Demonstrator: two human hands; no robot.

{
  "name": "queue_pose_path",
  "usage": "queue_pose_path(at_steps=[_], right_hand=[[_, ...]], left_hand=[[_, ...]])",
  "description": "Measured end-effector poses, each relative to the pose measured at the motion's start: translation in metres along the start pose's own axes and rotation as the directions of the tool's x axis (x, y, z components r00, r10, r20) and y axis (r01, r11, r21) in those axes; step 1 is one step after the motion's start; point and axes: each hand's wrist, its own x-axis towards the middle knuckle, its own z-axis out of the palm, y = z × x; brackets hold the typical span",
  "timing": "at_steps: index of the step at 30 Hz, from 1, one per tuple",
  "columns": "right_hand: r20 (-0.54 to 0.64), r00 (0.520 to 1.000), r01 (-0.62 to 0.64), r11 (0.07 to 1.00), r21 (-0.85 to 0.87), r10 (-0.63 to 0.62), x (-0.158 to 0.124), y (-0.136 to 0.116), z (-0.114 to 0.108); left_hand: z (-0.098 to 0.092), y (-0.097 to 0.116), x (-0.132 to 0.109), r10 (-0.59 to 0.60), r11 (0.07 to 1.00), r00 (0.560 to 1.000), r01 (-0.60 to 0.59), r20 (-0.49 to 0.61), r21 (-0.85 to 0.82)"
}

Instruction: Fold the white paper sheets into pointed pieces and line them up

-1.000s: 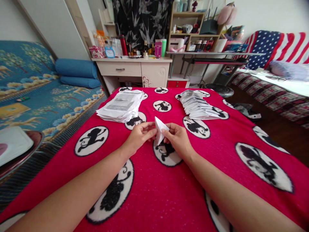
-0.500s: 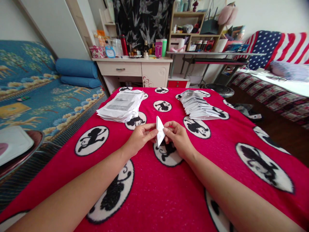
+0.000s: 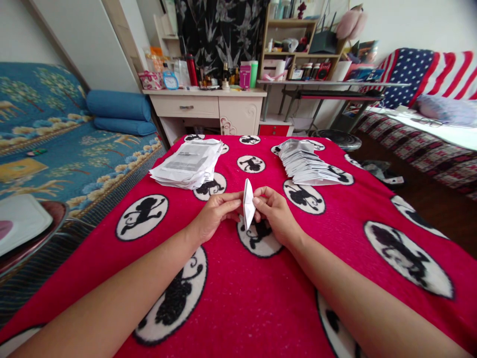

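Note:
A small folded white paper piece [image 3: 248,203] stands upright on edge between both my hands, just above the red blanket [image 3: 238,298]. My left hand [image 3: 216,213] pinches it from the left with fingers closed. From the right, my right hand [image 3: 275,214] pinches the same piece, fingers curled around it. Behind my left hand lies a stack of flat printed paper sheets [image 3: 190,164]. A fanned pile of folded paper pieces [image 3: 306,166] sits behind my right hand.
The blanket has black monkey figures in white ovals. A blue patterned sofa [image 3: 55,149] with bolsters runs along the left. A white dresser [image 3: 208,109] with bottles, a shelf unit and a flag-draped couch [image 3: 428,79] stand farther back. Dark floor lies to the right.
The paper piece has been pressed narrower, from a spread triangular shape to a thin upright fold. Both hands stayed in place, fingers shifting slightly.

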Motion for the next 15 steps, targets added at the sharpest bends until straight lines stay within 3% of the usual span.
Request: queue_pose_path(at_steps=[7,15], right_hand=[[-0.039,0.999,0.032,0.999,-0.026,-0.033,0.0003,0.0027,0.0025],[-0.012,0.999,0.037,0.999,-0.039,-0.037,0.001,0.0031,0.0022]], left_hand=[[-0.0005,0.0022,0.0,0.011,0.999,1.0,-0.011,-0.008,-0.049],[0.0007,0.0026,-0.0003,0.009,1.0,0.999,-0.009,-0.053,0.009]])
